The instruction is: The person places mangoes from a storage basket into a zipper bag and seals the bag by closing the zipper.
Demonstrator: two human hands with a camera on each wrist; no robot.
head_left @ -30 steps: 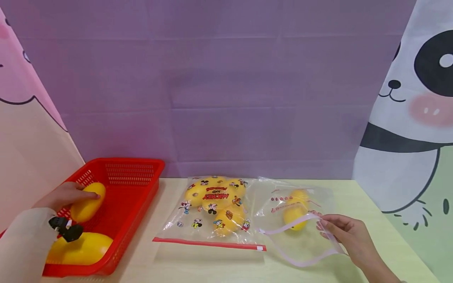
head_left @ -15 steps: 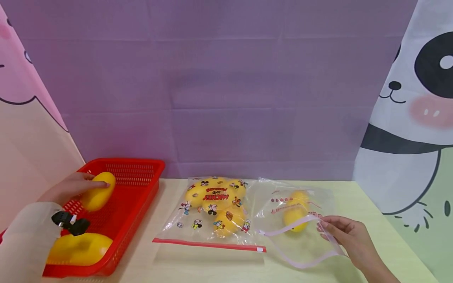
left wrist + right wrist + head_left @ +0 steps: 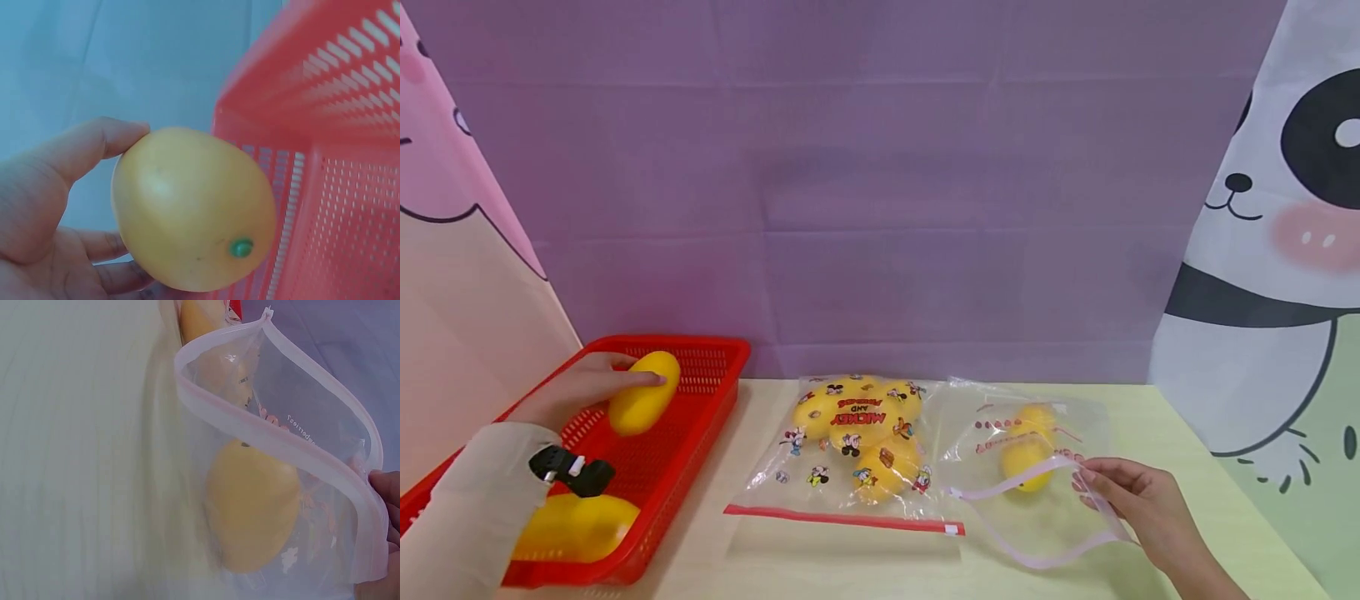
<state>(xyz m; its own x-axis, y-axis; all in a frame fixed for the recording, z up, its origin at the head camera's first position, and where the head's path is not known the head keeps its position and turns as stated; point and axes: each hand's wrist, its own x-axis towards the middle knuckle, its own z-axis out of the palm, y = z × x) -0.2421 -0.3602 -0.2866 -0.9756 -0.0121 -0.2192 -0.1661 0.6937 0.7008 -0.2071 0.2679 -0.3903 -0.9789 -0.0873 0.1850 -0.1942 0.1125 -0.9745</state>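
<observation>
My left hand (image 3: 583, 387) grips a yellow mango (image 3: 645, 393) between thumb and fingers, over the red basket (image 3: 730, 392). A small green stem nub shows on the mango (image 3: 194, 209) in the left wrist view. With thumb and fingers my right hand (image 3: 1150, 508) pinches the rim of a clear zip bag (image 3: 1060, 554), whose pale pink mouth gapes open. Inside that bag lies yellow fruit (image 3: 253, 506). Left of it rests a second clear bag (image 3: 775, 492), printed with cartoon figures, its red zip strip along the front and several yellow fruits inside.
A larger yellow fruit (image 3: 580, 527) lies in the near end of the basket, partly behind the left wrist's black camera mount (image 3: 572, 471). The pale table (image 3: 842, 567) meets a purple cloth backdrop (image 3: 880, 208); printed panels stand on both sides.
The left hand has lifted the mango and carried it rightward and away, higher over the basket. My right hand and both bags have stayed nearly still.
</observation>
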